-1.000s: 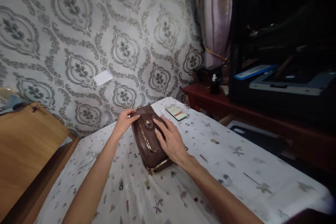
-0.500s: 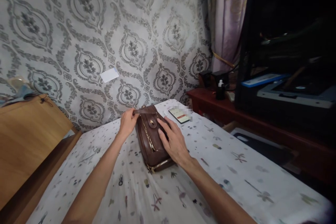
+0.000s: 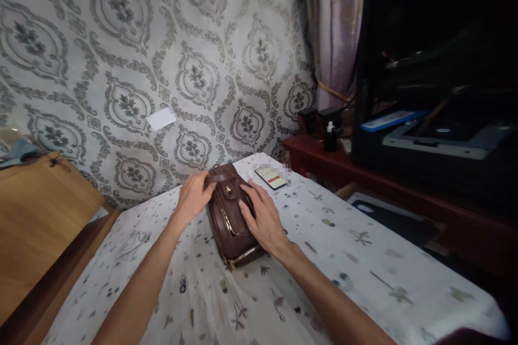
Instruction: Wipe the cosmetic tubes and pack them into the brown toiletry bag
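Note:
A brown leather bag with gold zips and a gold clasp lies on the patterned sheet in front of me. My left hand is closed at its far left edge, thumb and fingers pinching the end of a brown strap that stretches across the top of the bag. Laid along the bag's right side is my right hand, open, fingers apart against the leather. It partly covers that side of the bag.
A lit phone lies on the white printed sheet beyond the bag. Wooden furniture stands at left. To the right, a red-brown desk carries a small dark bottle and a large dark screen. Patterned wallpaper closes the back.
The view has shifted slightly, so everything sits a little further left. My left hand has turned a bit and still pinches the strap. My right hand stays on the bag.

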Demonstrator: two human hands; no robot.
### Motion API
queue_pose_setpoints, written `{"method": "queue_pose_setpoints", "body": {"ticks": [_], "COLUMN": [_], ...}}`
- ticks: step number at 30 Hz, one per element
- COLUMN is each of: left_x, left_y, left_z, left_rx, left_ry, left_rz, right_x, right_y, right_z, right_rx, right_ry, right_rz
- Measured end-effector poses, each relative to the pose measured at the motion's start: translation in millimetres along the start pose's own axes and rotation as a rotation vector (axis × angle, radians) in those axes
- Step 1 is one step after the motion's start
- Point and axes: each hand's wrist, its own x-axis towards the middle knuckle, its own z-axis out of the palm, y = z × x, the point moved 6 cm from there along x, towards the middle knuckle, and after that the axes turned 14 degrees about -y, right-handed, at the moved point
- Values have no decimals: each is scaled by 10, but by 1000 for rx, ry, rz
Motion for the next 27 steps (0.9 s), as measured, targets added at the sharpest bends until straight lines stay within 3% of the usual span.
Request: {"method": "queue_pose_setpoints", "body": {"ticks": [3,7,13,17,22,27], "left_x": [79,293,527,542,511,532], "left_y": [196,359,239,149,181,215], "left_z": [15,141,184,229,245,266], "left_rx": [-43,-40,-232,-372,-275,-305], "left_ry": [-3,-98,-106,-107,-56,-91], "left_rz": [94,161,115,88,86,92], "right_x": [18,91,254,316,437,448], "right_y": [22,-7,-182,-82,177,188], "right_z": [-19,-59,-70,-30,9,10], "right_rx": [52,-7,-150,-40,217,304], "right_ry": [-8,-25,-159,-157,-144,-133], "right_rz": [28,94,154,140,120,116]}}
